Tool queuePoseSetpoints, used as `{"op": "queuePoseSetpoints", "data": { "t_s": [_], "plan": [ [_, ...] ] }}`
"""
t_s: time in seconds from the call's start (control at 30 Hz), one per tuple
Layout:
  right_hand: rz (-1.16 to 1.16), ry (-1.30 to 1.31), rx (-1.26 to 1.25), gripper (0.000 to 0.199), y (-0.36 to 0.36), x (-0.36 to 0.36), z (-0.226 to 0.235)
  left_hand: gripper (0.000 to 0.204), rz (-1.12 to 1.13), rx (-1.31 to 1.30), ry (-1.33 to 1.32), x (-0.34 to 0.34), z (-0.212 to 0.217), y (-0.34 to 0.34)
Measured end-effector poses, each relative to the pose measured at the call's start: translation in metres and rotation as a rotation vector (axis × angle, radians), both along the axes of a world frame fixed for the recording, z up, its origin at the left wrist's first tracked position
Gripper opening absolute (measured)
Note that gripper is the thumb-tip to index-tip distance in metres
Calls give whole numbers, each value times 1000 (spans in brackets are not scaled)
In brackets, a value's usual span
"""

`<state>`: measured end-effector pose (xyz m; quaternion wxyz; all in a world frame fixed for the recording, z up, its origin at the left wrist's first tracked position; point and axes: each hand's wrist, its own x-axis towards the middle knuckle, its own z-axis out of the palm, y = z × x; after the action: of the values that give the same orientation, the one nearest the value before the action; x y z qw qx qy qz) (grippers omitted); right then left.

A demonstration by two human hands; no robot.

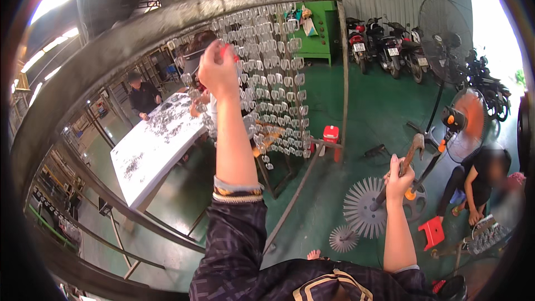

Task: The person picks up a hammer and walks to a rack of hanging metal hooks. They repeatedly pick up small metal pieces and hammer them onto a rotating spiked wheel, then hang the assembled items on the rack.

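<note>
My left hand is raised at the upper left part of a hanging curtain of small clear or silvery frame-shaped parts. Its fingers are curled together, with a small red thing at their tips; what they grip is not plain. The parts hang in rows inside a large grey metal frame. Lower down on the right, my right hand is closed round a rusty tool with a forked, hammer-like head. The tool points up and away from the curtain, its dark handle end below my hand.
A white table with dark small parts stands left, a person beyond it. Slotted grey discs stand at my lower right. Nearby are an orange fan, a red stool and a crouching person. Motorbikes line the back.
</note>
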<state>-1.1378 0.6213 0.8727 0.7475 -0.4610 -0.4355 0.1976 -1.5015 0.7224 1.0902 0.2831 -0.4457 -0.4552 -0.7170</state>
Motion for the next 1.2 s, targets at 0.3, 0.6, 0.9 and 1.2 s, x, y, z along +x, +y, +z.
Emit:
{"op": "queuePoseSetpoints", "data": {
  "t_s": [0.3, 0.6, 0.9, 1.2],
  "plan": [
    [50, 70, -11, 31, 84, 11, 2, 42, 550, -303, -63, -45, 82, 100],
    [136, 48, 0, 30, 127, 35, 4, 29, 735, -225, 95, -70, 85, 131],
    [187, 10, 0, 31, 150, 37, 19, 22, -140, -102, 150, -88, 101, 123],
    [281, 12, -25, 31, 174, 49, 45, 14, -970, -364, -95, -30, 32, 88]
  ]
}}
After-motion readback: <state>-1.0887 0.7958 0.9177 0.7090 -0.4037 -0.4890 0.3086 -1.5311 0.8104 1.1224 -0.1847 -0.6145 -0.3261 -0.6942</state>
